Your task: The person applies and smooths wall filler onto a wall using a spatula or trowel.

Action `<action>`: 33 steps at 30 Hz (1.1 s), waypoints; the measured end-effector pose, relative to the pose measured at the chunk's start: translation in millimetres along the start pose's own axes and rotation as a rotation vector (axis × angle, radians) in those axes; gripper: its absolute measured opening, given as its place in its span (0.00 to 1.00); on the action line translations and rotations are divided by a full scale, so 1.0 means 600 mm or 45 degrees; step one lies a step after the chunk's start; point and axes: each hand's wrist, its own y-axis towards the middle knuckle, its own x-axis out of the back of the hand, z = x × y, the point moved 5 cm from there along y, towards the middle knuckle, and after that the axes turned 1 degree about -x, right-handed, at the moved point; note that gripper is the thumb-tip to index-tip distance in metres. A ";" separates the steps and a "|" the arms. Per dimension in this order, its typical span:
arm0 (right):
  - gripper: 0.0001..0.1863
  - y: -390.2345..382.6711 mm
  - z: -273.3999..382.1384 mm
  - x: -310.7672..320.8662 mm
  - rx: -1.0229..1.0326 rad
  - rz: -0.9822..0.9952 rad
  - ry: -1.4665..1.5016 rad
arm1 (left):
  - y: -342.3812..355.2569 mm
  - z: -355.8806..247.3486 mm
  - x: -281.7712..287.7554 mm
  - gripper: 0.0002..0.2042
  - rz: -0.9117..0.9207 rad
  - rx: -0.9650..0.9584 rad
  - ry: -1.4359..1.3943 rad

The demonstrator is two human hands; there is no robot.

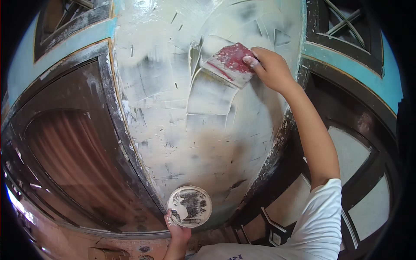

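Note:
My right hand [271,69] is closed around a flat putty scraper [229,63], a red and grey blade smeared with white filler. Its lower left edge lies against the wall [164,108], which is coated in patchy cream-white filler over darker spots. Below the blade runs a smoothed strip with raised ridges along its sides. Down at the lower middle, my left hand [177,227] grips the rim of a round, shallow tub [201,206]. White filler sits at the tub's left side, and its dark bottom shows through elsewhere.
On the left stands a dark wooden door [73,143] with a reddish-brown curtain behind its oval pane. To the right is another dark door [338,112] with pale panels. Turquoise wall strips [390,82] and dark-framed openings lie above both doors.

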 end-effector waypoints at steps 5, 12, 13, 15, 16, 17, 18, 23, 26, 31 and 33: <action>0.15 -0.019 -0.014 0.018 -0.093 -0.056 0.304 | -0.002 -0.002 0.007 0.22 0.027 -0.016 0.010; 0.12 -0.073 0.017 0.003 0.125 0.214 0.244 | 0.000 -0.002 -0.002 0.23 0.026 -0.017 -0.030; 0.11 -0.077 0.023 -0.003 0.182 0.269 0.127 | 0.000 0.000 -0.007 0.22 0.046 -0.008 -0.019; 0.10 -0.064 0.027 -0.015 0.217 0.315 0.009 | 0.002 0.005 -0.010 0.22 0.068 -0.001 -0.008; 0.09 -0.052 0.031 -0.026 0.255 0.361 -0.100 | 0.004 0.007 -0.007 0.22 0.077 -0.001 -0.011; 0.07 -0.033 0.025 -0.024 0.306 0.270 -0.175 | 0.005 0.012 -0.013 0.22 0.093 0.009 -0.013; 0.07 -0.005 0.014 -0.023 0.310 0.180 -0.273 | 0.004 0.015 -0.020 0.22 0.098 0.013 -0.014; 0.10 0.140 -0.014 0.075 0.054 -0.027 -0.509 | -0.005 0.019 -0.036 0.22 -0.009 -0.020 0.004; 0.12 0.175 -0.042 0.136 0.273 -0.280 -0.229 | -0.003 0.023 -0.037 0.22 0.039 -0.022 -0.008; 0.15 0.122 -0.072 0.144 -0.095 -0.242 0.480 | -0.002 0.025 -0.046 0.22 0.015 -0.039 -0.019; 0.14 0.087 -0.063 0.133 0.002 -0.325 0.903 | -0.006 0.023 -0.046 0.22 0.012 -0.055 -0.021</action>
